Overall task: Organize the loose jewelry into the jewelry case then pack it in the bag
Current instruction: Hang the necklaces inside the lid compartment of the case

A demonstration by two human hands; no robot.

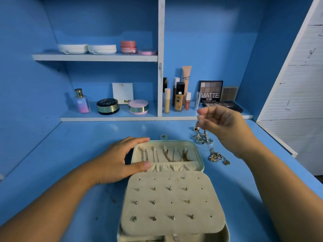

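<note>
- Pretty far into the sorting, I'd say. The jewelry case (201, 159) lies open in the middle of the desk (70, 154), with several chains (167, 155) already hung in the lid above the elastic pocket.
- The stud panel (171, 194) folded toward the camera is mostly filled, though a handful of holes are still bare.
- The left hand (120, 159) holds the lid's left edge between thumb and fingers, steadying it.
- The right hand (225, 126) is raised over the loose stuff, fingers curled, pinching a small dangling piece (204, 132). It's too tiny to tell exactly what it is.
- Still out on the desk, right of the case: a cluster of rings (202, 139) and a tangled chain pile (218, 157).
- No bag in view, so closing up and packing is all still ahead.
</note>
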